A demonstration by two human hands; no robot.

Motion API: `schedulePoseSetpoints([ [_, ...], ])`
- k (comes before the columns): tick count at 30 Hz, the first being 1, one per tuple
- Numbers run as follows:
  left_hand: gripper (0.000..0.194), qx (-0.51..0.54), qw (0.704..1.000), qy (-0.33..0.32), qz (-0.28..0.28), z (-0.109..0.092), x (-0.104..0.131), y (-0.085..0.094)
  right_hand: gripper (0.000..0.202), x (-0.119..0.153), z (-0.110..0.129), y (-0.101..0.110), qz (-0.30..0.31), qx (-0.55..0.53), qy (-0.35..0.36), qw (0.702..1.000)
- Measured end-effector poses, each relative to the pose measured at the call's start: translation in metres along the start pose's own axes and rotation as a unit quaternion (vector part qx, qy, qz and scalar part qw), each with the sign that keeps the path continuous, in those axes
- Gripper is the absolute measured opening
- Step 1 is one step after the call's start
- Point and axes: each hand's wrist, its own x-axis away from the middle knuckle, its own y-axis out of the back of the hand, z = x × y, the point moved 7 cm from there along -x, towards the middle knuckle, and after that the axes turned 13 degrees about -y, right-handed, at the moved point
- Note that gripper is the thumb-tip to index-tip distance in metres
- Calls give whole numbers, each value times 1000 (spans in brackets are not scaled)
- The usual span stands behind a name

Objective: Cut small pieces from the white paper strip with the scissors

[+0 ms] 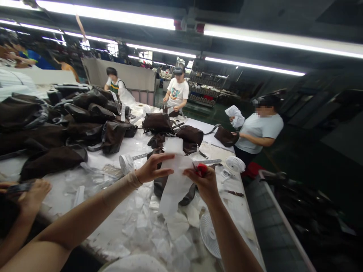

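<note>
A strip of white translucent paper [174, 189] hangs in front of me above the table. My left hand [153, 168] is at its left edge, thumb and fingers stretched out and apart, the tips touching or just over the paper. At the right edge my right hand [206, 185] pinches the paper, with small red-handled scissors [201, 170] tucked in the same hand, their dark blades pointing up and left. Behind the strip lies a dark brown bag [187, 195], partly hidden. A stack of white sheets [173, 145] shows just beyond my fingers.
Dark brown bags [53, 160] pile up on the left. Small white fans [235, 165] stand about the table, and paper scraps [141, 219] litter its front. Co-workers stand across and at the right [259, 126]; another person's hands [35, 194] are at the left edge. A grey bin [272, 219] adjoins the right.
</note>
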Motion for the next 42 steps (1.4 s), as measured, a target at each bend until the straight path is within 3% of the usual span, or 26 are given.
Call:
schedulePoseSetpoints([
  [5, 29, -19, 999, -12, 29, -5, 1, -19, 35, -17, 24, -3, -45, -7, 11, 999],
  [11, 22, -21, 1000, -9, 10, -8, 2, -22, 44, -28, 20, -2, -72, -39, 28, 996],
  [13, 22, -23, 1000, -19, 7, -9, 3, -21, 60, -32, 11, -1, -56, -66, -10, 996],
  [16, 23, -21, 999, -32, 12, -10, 2, -23, 73, -37, -2, -8, 15, -106, -73, 992],
  [18, 24, -16, 999, -29, 24, -10, 0, -26, 72, -38, -3, -12, 36, -130, -75, 988],
  [24, 29, 32, 999, 19, 27, -15, -1, -25, 53, -32, 16, -11, -20, -180, 3, 984],
  [28, 30, 116, 991, 31, -56, -12, 4, -15, 47, -33, 31, -12, -29, -155, 40, 987],
  [32, 37, 227, 962, 39, -148, -10, 8, -5, 50, -36, 40, -11, -40, -150, 40, 987],
  [35, 49, 238, 964, 51, -103, -14, 0, -5, 50, -36, 43, -13, -41, -137, 41, 989],
  [38, 38, 134, 988, 78, -10, -14, -6, -9, 50, -36, 43, -16, -38, -121, 41, 991],
  [42, 37, 64, 995, 78, -4, -7, -9, -10, 50, -38, 39, -17, -20, -90, 31, 995],
])
